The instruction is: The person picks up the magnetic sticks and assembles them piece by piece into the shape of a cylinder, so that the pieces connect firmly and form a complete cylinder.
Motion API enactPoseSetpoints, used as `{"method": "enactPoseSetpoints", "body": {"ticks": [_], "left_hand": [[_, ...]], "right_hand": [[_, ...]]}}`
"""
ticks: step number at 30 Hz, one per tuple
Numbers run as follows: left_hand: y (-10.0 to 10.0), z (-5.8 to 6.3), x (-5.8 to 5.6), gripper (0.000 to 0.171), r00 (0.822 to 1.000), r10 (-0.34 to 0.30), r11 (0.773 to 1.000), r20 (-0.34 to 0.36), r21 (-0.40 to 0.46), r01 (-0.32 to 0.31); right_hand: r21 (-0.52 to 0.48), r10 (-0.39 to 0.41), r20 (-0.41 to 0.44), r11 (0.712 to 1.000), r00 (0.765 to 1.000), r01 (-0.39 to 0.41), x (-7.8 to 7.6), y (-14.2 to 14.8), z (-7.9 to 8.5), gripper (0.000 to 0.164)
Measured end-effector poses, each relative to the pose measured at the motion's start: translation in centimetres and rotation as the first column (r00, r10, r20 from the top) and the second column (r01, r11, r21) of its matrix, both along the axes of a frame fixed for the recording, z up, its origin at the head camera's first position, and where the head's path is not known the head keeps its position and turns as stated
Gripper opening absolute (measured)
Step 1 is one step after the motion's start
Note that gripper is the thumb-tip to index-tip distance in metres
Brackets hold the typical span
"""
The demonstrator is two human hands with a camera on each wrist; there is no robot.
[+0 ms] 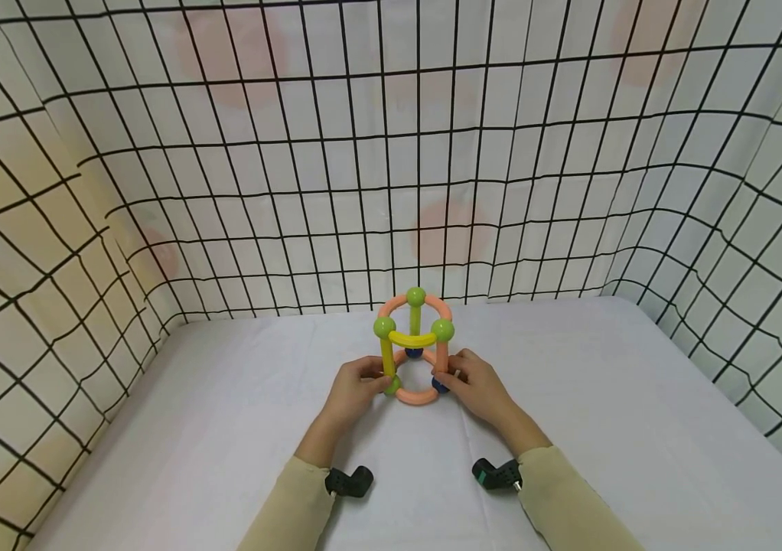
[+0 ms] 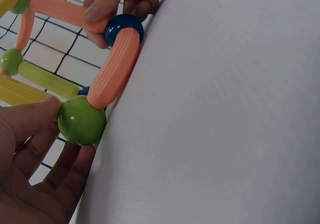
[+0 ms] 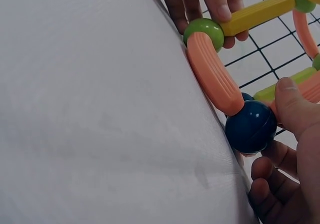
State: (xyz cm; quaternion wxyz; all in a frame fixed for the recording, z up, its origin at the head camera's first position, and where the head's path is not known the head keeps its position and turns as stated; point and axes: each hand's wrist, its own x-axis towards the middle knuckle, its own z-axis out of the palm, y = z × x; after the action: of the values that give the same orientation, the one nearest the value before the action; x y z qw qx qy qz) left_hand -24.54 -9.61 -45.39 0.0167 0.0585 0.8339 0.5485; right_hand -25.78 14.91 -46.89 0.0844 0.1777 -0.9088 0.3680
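Observation:
A ball-and-stick building toy stands upright on the table as a two-level frame. Its top ring has three green balls (image 1: 415, 297), two curved orange rods and a curved yellow rod (image 1: 413, 340) in front. Three straight rods join it to a lower ring of curved orange rods (image 1: 417, 397). My left hand (image 1: 355, 389) grips the foot of the yellow upright rod (image 3: 260, 16) by the lower green ball (image 2: 82, 120). On the other side, my right hand (image 1: 477, 386) pinches the orange upright rod (image 2: 65, 11) just above a dark blue ball (image 3: 251, 126).
White cloth covers the table (image 1: 239, 428). Black grid netting (image 1: 336, 161) rises behind it and along both sides, with pale sheeting beyond. A small black camera (image 1: 350, 482) sits at the left wrist, another black camera (image 1: 496, 474) at the right.

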Motion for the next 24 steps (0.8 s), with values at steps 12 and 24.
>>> {"method": "enactPoseSetpoints", "body": {"ticks": [12, 24], "left_hand": [[0.13, -0.02, -0.02, 0.024, 0.999, -0.018, 1.0, -0.04, -0.014, 0.018], [0.22, -0.28, 0.2, 0.025, 1.0, -0.022, 0.999, -0.022, -0.037, 0.021]], "right_hand": [[0.015, -0.045, 0.027, 0.999, 0.999, 0.045, 0.08, 0.02, 0.14, 0.028], [-0.032, -0.049, 0.06, 0.998, 0.997, 0.051, 0.56, 0.06, -0.02, 0.028]]}}
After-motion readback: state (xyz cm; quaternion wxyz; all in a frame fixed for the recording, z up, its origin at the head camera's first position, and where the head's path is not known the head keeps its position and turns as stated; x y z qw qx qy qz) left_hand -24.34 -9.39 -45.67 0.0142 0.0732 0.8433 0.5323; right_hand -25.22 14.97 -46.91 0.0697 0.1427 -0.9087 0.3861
